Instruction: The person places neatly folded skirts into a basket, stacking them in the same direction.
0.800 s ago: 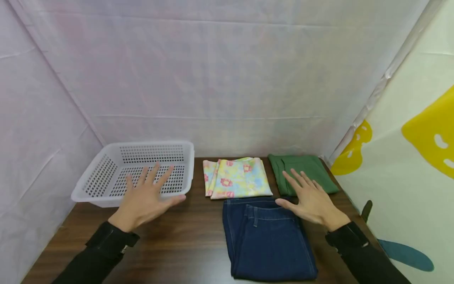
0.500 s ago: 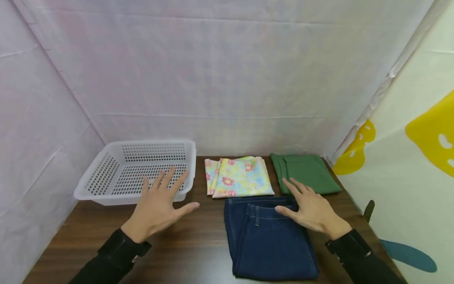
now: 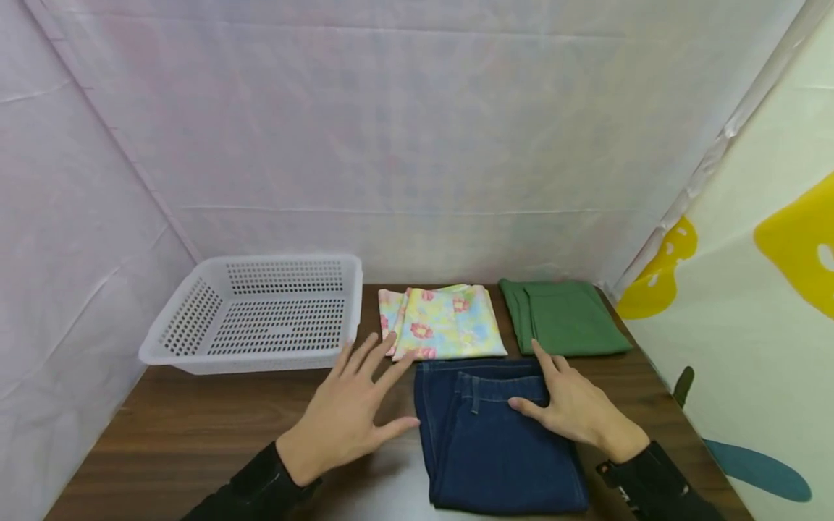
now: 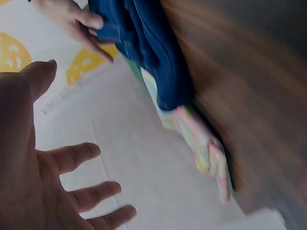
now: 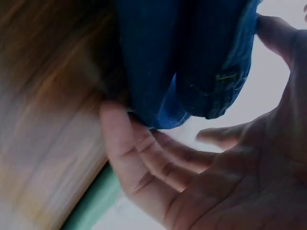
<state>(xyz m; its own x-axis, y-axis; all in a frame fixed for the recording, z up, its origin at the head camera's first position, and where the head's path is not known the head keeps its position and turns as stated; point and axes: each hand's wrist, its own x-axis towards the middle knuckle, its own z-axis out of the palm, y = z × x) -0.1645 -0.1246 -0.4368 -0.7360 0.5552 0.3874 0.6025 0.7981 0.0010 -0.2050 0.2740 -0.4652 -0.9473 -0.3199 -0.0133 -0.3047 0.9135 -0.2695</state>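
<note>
**Dark-blue folded denim garment (image 3: 504, 459), lying on the brown wood-grained table (image 3: 156, 445)**

The denim sits in front of me, towards my right, its stitched waistband with a belt loop facing away from me. My bare right hand (image 3: 580, 411) is the nearer one, at the garment's far right corner. Seen from the head, my right thumb reaches over the end of the waistband while the other fingers (image 5: 136, 165) extend along the right edge; whether skin and cloth touch, I cannot tell. Those fingers are extended and gripping nothing.

My bare left hand (image 3: 348, 412) is spread wide with nothing in it, back upward, to the left of the denim. In the head view its thumb tip lines up with the garment's left edge, but the left wrist view shows a gap between them. Its longer fingers point away from me, between the white perforated plastic basket (image 3: 260, 364) and the folded pastel cloth with pink flowers (image 3: 452, 327).

Both forearms slant inward from the near side in black sleeves, the right one (image 3: 654, 474) leaning left, the left one (image 3: 260, 481) leaning right. Beyond the denim lie the floral cloth and, beside it to the right, a folded plain green cloth (image 3: 573, 318).
</note>
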